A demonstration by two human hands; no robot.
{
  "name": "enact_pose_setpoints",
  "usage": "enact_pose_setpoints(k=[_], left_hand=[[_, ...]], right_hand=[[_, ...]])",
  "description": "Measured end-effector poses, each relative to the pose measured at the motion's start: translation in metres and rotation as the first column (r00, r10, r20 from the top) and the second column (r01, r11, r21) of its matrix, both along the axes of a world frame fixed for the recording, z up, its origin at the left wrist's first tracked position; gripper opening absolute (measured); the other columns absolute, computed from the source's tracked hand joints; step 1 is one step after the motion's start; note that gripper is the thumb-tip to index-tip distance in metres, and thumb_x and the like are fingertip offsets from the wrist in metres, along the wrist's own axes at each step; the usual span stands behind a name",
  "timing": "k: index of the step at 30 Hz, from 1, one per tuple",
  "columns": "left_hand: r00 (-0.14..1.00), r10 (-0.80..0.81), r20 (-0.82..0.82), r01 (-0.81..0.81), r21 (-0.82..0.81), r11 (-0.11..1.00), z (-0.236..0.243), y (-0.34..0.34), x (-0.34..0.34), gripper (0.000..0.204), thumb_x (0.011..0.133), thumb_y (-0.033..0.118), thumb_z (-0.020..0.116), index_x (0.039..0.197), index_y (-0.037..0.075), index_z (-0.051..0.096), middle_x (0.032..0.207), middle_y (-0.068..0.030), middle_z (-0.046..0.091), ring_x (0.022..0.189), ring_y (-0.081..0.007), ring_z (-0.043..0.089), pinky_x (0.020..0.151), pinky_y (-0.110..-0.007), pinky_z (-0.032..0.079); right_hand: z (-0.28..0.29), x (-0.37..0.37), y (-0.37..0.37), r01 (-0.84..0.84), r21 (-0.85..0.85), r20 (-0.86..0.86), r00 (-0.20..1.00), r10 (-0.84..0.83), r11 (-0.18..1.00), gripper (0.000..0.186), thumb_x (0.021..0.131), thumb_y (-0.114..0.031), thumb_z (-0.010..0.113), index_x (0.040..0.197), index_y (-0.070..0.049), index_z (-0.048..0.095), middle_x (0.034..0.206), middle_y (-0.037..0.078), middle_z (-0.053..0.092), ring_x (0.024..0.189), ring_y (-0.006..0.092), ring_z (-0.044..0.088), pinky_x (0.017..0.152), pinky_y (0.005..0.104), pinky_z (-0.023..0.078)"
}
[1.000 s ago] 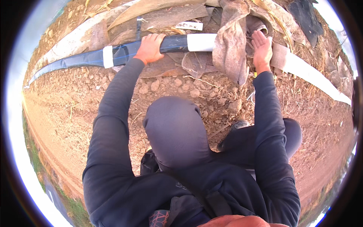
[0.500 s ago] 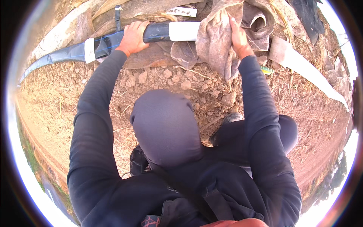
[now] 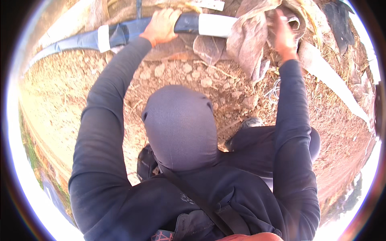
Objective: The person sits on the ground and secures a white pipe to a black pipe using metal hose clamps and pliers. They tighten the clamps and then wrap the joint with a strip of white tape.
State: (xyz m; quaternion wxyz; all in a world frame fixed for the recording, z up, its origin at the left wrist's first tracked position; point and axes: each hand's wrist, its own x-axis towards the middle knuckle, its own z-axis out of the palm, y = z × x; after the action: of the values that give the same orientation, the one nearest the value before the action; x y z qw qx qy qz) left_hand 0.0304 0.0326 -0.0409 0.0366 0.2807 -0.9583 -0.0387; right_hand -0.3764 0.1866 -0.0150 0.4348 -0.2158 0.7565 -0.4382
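A dark blue-black hose or pipe (image 3: 188, 23) with thin blue lines curves along the far side of the bare soil. My left hand (image 3: 163, 26) is closed over its top, fingers curled to the far side. To the right of that hand a white band (image 3: 217, 25) wraps the hose, and a second white band (image 3: 103, 39) sits farther left. A dirty brown cloth (image 3: 249, 36) drapes over the hose's right part and hides it. Beside the cloth's right side is my right hand (image 3: 284, 38), its fingers pointing away and partly blurred; their grip is unclear.
A long white strip (image 3: 335, 80) runs down the right side from the cloth. Below the cloth lies a thin pale coil of wire or string (image 3: 274, 91). Clods of soil (image 3: 159, 70) lie nearer me. Black sheeting (image 3: 337, 26) is at the far right.
My right hand has shifted right along the cloth from its earlier hold. The whole scene sits slightly higher and farther right in view. My left hand remains on the hose.
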Motion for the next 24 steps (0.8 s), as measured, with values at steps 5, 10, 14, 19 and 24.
enact_pose_setpoints(k=[5,10,14,19,24], left_hand=[[0.998,0.027,0.054,-0.023,-0.069,0.997,-0.004,0.011,-0.005,0.079,0.072,0.025,0.089,0.14,0.008,0.052,0.117,-0.0148,0.06,0.117,-0.0341,0.059,0.099,-0.048,0.046],[0.989,0.081,0.121,-0.074,-0.06,0.995,0.015,0.029,-0.012,0.086,0.072,0.03,0.092,0.143,0.007,0.05,0.125,-0.0144,0.059,0.124,-0.0346,0.057,0.108,-0.049,0.043],[0.988,0.099,0.117,-0.094,-0.048,0.994,0.03,0.04,-0.022,0.088,0.075,0.028,0.09,0.149,0.008,0.048,0.129,-0.0127,0.059,0.128,-0.0334,0.055,0.109,-0.05,0.042],[0.988,0.096,0.118,-0.09,-0.051,0.995,0.039,0.043,-0.024,0.088,0.072,0.025,0.09,0.149,0.011,0.051,0.131,-0.0124,0.059,0.126,-0.0333,0.055,0.107,-0.049,0.042],[0.997,0.072,-0.014,-0.072,-0.008,0.997,0.076,0.031,-0.025,0.084,0.07,0.024,0.089,0.145,0.01,0.053,0.129,-0.0125,0.061,0.125,-0.0344,0.057,0.108,-0.049,0.043]], right_hand=[[-0.024,0.028,0.002,-0.272,-0.074,-0.137,0.956,0.261,0.959,0.053,0.11,-0.039,0.048,0.147,-0.002,0.057,0.153,0.025,0.055,0.143,0.0326,0.053,0.116,0.0371,0.043],[-0.026,0.014,-0.013,-0.125,-0.081,0.007,0.992,0.126,0.989,0.071,0.11,-0.052,0.05,0.157,0.002,0.046,0.161,0.017,0.05,0.148,0.0284,0.048,0.122,0.0393,0.033],[0.028,0.027,0.0,0.029,-0.308,-0.035,0.998,-0.042,0.951,0.108,0.096,-0.055,0.074,0.164,0.01,0.02,0.161,0.025,0.045,0.148,0.0282,0.046,0.123,0.0367,0.033],[0.044,0.045,-0.001,-0.204,0.432,-0.592,0.671,0.447,0.879,0.07,0.084,-0.042,0.074,0.141,-0.003,0.061,0.131,0.029,0.068,0.125,0.043,0.066,0.111,0.0479,0.049],[0.048,-0.104,0.019,0.099,0.218,-0.769,0.63,0.108,0.971,0.041,0.083,-0.023,0.066,0.112,0.004,0.074,0.116,0.03,0.073,0.109,0.0422,0.074,0.095,0.0468,0.058]])
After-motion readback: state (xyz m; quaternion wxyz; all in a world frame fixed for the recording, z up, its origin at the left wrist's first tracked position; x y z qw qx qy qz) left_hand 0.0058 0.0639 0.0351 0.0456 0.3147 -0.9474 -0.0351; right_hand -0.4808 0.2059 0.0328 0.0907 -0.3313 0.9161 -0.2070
